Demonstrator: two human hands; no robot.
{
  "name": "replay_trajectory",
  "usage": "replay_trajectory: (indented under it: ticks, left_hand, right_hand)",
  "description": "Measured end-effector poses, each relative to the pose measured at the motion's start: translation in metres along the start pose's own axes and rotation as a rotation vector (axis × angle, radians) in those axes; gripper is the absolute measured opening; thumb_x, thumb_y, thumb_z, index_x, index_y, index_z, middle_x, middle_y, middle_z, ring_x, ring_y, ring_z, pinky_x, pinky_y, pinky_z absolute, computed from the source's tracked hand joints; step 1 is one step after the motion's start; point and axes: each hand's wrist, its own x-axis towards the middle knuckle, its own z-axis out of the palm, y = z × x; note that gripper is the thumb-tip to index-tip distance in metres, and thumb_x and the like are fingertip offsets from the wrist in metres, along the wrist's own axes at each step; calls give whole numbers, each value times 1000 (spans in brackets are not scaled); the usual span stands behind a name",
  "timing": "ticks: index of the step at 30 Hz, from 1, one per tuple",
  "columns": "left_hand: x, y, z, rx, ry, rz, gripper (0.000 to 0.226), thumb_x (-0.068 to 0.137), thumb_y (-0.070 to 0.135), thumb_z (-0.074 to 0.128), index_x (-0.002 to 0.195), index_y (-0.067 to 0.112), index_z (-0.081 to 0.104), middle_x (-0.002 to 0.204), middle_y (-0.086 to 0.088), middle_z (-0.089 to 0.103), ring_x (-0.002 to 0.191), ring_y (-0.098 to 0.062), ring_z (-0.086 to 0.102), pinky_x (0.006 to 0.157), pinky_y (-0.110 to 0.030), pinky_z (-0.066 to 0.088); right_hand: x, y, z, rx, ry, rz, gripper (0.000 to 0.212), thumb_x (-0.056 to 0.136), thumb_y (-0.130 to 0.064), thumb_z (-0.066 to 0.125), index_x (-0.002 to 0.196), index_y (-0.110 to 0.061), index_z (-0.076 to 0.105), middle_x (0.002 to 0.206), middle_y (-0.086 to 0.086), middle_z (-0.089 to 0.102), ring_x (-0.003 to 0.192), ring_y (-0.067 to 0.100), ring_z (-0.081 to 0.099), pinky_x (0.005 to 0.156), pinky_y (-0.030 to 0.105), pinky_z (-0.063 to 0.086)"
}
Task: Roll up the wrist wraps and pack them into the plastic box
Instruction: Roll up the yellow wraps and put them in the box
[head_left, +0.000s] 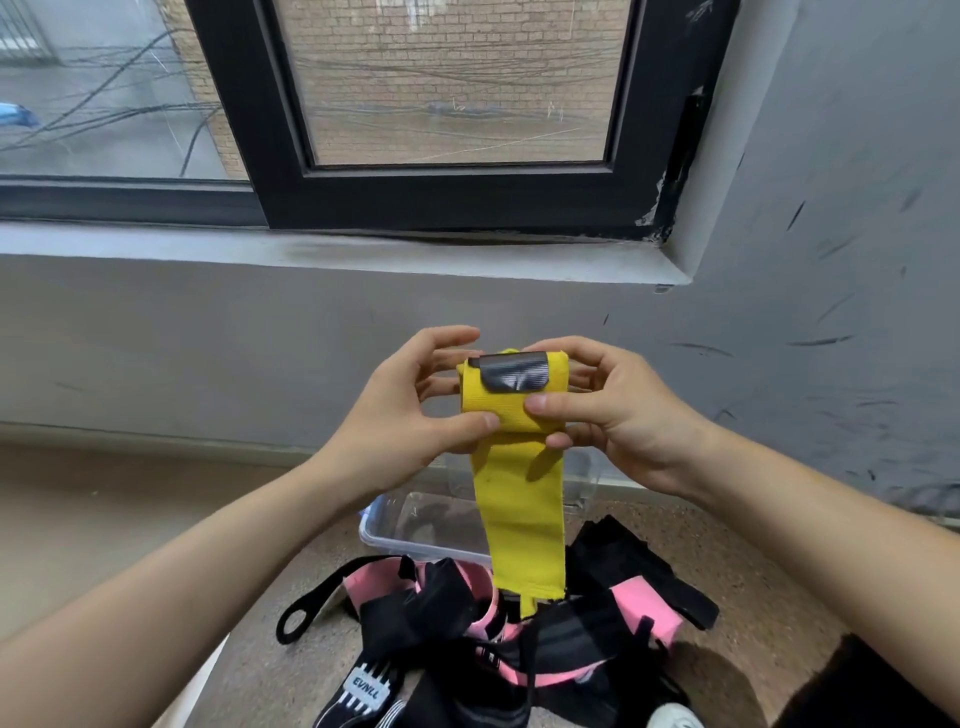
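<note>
We hold yellow wrist wrap (511, 410) mid-air over near edge of plastic box (415, 530). Left hand (410, 415), right hand (613, 410): each grip clamped on roll. Soft, light, springy (likely unrolls if slackened). Pinch roll ends.

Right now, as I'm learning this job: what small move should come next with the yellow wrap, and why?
Probably wind one more turn onto the yellow wrap: the left hand and right hand hold only a short roll, and a long tail hangs unrolled below them.
</note>
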Motion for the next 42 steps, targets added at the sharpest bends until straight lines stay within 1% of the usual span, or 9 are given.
replay_trajectory:
  ticks: [4, 8, 13, 17, 21, 27, 34, 37, 42]
  left_hand:
    - [-5, 5, 7, -186, -47, -222, 58, 75, 28, 79, 130, 22, 62, 118, -1, 73, 105, -16, 73, 83, -45, 64]
    - [-5, 5, 10, -226, -74, -279, 52, 78, 39, 76, 126, 23, 66, 116, -1, 73, 108, -13, 71, 80, -41, 63]
    - [-2, 5, 9, -273, -42, -228, 47, 81, 29, 74, 125, 16, 65, 108, -4, 73, 101, -16, 74, 74, -32, 62]
    - [2, 4, 7, -301, 8, -182, 48, 79, 24, 75, 124, 12, 64, 106, -9, 75, 95, -20, 76, 68, -27, 61]
    - [5, 6, 4, -283, 63, -98, 45, 79, 23, 75, 121, 12, 64, 103, -7, 75, 91, -17, 76, 64, -24, 60]
    - [3, 2, 6, -166, 70, 42, 50, 74, 19, 81, 119, 12, 62, 111, -13, 68, 92, -25, 74, 64, -33, 63]
    - [-2, -3, 10, 63, 49, 141, 60, 77, 12, 85, 130, 20, 57, 118, -3, 63, 106, -18, 68, 63, -36, 64]
    - [-4, 1, 14, -65, 25, -40, 73, 72, 27, 84, 138, 27, 51, 122, 0, 65, 106, -19, 72, 69, -36, 64]
    - [-1, 10, 12, -238, -39, -331, 56, 83, 56, 74, 129, 26, 63, 123, 1, 72, 114, -18, 69, 72, -38, 62]
  right_hand:
    - [-1, 4, 1, -37, -20, -99, 45, 73, 1, 78, 115, -11, 69, 105, 13, 73, 90, 21, 72, 60, 27, 60]
    - [-1, 10, 2, -132, -1, -224, 42, 75, 6, 79, 113, -12, 71, 108, 13, 73, 97, 22, 69, 66, 33, 61]
    - [-2, 12, 2, -263, 37, -352, 46, 76, 7, 81, 116, -15, 72, 114, 9, 74, 113, 33, 65, 84, 47, 62]
    - [-1, 6, 0, -284, -2, -139, 71, 78, -13, 83, 140, -34, 56, 132, 3, 65, 113, 26, 68, 77, 46, 63]
    - [-5, -2, 2, -143, -192, 125, 51, 90, -37, 69, 139, -38, 55, 133, 3, 67, 117, 26, 68, 72, 46, 63]
    - [-6, -11, 9, -74, -146, 189, 53, 88, -60, 53, 131, -32, 63, 119, 7, 73, 104, 23, 72, 57, 33, 61]
    - [-2, -4, 6, 162, -63, 146, 48, 85, -25, 71, 130, -12, 63, 115, 13, 73, 97, 27, 73, 63, 25, 63]
    - [-1, -5, 2, 250, -56, 118, 54, 81, -15, 71, 133, -14, 60, 114, 13, 74, 97, 27, 73, 65, 25, 63]
    - [0, -2, 1, 234, -54, 70, 63, 78, -3, 71, 138, -16, 55, 113, 13, 73, 102, 29, 73, 69, 29, 63]
